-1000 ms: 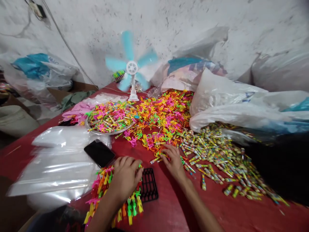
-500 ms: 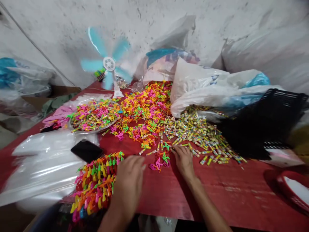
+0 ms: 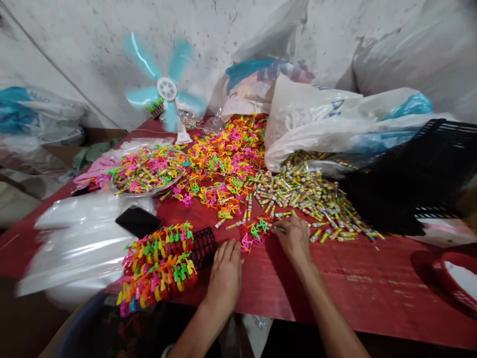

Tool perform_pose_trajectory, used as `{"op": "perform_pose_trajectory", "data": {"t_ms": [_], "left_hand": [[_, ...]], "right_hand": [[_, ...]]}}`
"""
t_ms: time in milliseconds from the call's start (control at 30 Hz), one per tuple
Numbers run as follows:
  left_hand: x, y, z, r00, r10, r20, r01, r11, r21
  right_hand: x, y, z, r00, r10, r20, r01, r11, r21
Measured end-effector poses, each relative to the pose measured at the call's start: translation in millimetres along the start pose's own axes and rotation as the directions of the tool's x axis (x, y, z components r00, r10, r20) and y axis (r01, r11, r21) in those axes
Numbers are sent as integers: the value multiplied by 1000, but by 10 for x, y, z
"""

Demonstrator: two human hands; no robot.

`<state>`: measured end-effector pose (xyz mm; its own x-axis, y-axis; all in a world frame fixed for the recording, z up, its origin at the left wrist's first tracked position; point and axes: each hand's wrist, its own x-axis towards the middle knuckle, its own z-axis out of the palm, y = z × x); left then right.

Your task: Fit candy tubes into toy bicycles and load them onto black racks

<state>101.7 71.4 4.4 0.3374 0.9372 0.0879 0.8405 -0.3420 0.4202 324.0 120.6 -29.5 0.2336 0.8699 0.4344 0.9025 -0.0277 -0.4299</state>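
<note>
My right hand [image 3: 294,241] is closed at the fingertips on a small printed tube [image 3: 279,229], at the edge of a heap of similar tubes [image 3: 298,191]. My left hand [image 3: 226,268] is low over the red table, its fingers extended close together and nothing visible in them. Between my hands lies a little group of pink and green plastic pieces [image 3: 257,229]. Left of my left hand is a black rack [image 3: 203,247] with rows of bright plastic pieces [image 3: 160,263] set on it. A larger pile of such pieces [image 3: 227,164] lies farther back.
A clear tray [image 3: 149,171] of mixed pieces and tubes stands left, behind a dark phone [image 3: 137,222] and clear plastic bags [image 3: 85,243]. A fan [image 3: 167,89] spins at the back. White sacks [image 3: 316,119], black racks [image 3: 406,179] and a red basket [image 3: 443,278] occupy the right.
My left hand has moved right, away from the rows of plastic pieces, uncovering the bare end of the black rack. My right hand has shifted slightly right. The view has tilted a little.
</note>
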Motion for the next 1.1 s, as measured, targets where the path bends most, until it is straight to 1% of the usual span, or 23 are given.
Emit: {"op": "perform_pose_trajectory", "data": {"t_ms": [67,100,167,200,233,300,367,433,500,633,700,767,833,933,1000,1033,1100], "left_hand": [[-65,-30,-157,998,39,-50,-39,999,4],[-74,-65,-265,994,64,-84,-64,998,8],[-40,-191,-515,981,116,-156,-113,993,30],[1,-281,-642,972,126,-199,-116,991,62],[51,-385,-759,969,100,-227,-77,991,107],[159,-607,-939,972,-8,-234,58,976,209],[238,-803,-1031,979,-103,-173,152,943,298],[272,-930,-1052,983,-150,-107,178,926,334],[272,-982,-1041,985,-158,-68,172,937,304],[249,-976,-1040,984,-176,-40,180,964,194],[249,-978,-1056,984,-174,-40,178,971,161],[260,-982,-1077,988,-146,-42,151,981,124],[284,-973,-1105,996,-85,-34,88,993,75],[339,-926,-1151,999,27,23,-26,998,-50],[382,-893,-1165,997,60,43,-53,987,-152],[402,-881,-1162,998,60,30,-54,982,-182],[436,-869,-1139,998,55,-35,-60,982,-178]], "right_hand": [[-32,-76,-65,999,-14,-52,14,1000,13],[-55,-134,-87,998,-19,-59,22,998,64],[-119,-283,-99,999,-20,-28,26,972,232],[-159,-371,-88,1000,-20,2,18,945,327],[-203,-467,-69,999,-23,40,4,911,412],[-293,-670,-17,991,-42,124,-29,850,526],[-368,-869,41,981,-82,178,-37,817,576],[-414,-1051,106,974,-118,192,-24,794,608],[-431,-1215,193,972,-119,204,-44,759,649],[-425,-1499,441,956,-64,288,-178,654,736],[-411,-1604,553,949,-58,309,-211,610,763],[-388,-1667,608,939,-92,332,-221,578,785],[-350,-1684,591,917,-166,363,-215,560,800],[-265,-1640,481,873,-270,406,-213,538,816],[-210,-1595,408,852,-307,425,-223,520,824],[-192,-1577,384,847,-316,427,-226,514,828],[-176,-1560,367,853,-308,421,-217,525,823]]}}
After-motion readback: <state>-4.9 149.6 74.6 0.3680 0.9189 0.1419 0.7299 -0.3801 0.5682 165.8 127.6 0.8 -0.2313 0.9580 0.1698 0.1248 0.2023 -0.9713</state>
